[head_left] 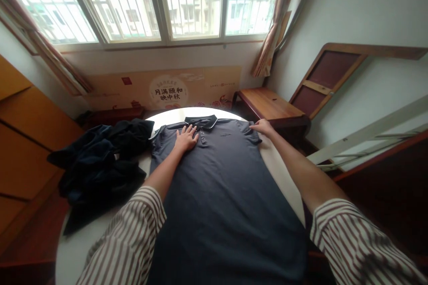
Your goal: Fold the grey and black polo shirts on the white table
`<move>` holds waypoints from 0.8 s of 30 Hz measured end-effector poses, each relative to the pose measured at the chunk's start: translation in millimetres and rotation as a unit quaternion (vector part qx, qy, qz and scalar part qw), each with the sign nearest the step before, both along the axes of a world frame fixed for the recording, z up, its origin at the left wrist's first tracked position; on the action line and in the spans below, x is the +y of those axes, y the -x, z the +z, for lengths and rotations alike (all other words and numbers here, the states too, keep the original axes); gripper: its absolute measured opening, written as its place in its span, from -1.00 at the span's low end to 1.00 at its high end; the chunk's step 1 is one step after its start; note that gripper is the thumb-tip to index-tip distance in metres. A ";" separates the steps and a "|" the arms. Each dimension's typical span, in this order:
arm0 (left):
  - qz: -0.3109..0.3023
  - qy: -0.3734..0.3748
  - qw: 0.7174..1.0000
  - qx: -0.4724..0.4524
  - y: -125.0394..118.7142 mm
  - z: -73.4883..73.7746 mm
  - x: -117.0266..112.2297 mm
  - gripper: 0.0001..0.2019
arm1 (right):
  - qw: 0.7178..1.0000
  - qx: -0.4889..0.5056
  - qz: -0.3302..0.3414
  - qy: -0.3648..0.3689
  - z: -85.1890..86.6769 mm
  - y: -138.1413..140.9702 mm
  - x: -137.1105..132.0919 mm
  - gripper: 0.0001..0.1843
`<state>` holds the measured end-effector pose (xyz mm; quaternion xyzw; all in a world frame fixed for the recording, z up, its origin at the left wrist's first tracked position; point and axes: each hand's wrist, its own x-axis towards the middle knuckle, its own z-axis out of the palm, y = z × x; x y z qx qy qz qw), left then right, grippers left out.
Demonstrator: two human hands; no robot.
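Shirt (222,196) at the frame's centre could bunch up if our right hand (265,128), pinching the sleeve (253,135), tugs while our spread left hand (186,138) slips.

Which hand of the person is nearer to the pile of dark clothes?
Left. The left hand rests on the polo shirt, right of the pile; the right hand is farther right, at the shirt's far sleeve.

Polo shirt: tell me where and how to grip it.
Probably best pinch the polo shirt by the sleeve hem, coming from the person's right, where the right hand meets it: that loose edge sticks out over the table, while the body lies flat under the left hand.
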<state>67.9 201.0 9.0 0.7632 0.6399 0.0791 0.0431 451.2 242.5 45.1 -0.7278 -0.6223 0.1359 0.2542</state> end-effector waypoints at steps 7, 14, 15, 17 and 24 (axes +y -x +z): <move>0.004 -0.006 1.000 -0.008 -1.1 -1.3 -1.0 -0.38 | 0.999 0.034 0.002 0.023 -9.6 14.1 -2.5 -0.40; 0.004 -0.008 1.000 -0.011 -1.1 -1.9 -0.6 -0.38 | 0.996 0.085 0.032 0.026 -11.2 24.3 -4.7 -0.75; 0.005 -0.008 1.000 -0.013 -1.1 -1.7 -0.5 -0.38 | 0.995 0.088 0.029 0.025 -11.0 24.1 -5.1 -0.71; 0.006 -0.008 1.000 -0.016 -1.2 -1.0 -0.8 -0.39 | 0.995 0.091 0.017 0.029 -10.5 23.5 -5.4 -0.62; 0.005 -0.008 1.000 -0.018 -2.4 1.6 -3.1 -0.38 | 0.995 0.099 0.009 0.021 -8.6 27.4 -6.1 -0.76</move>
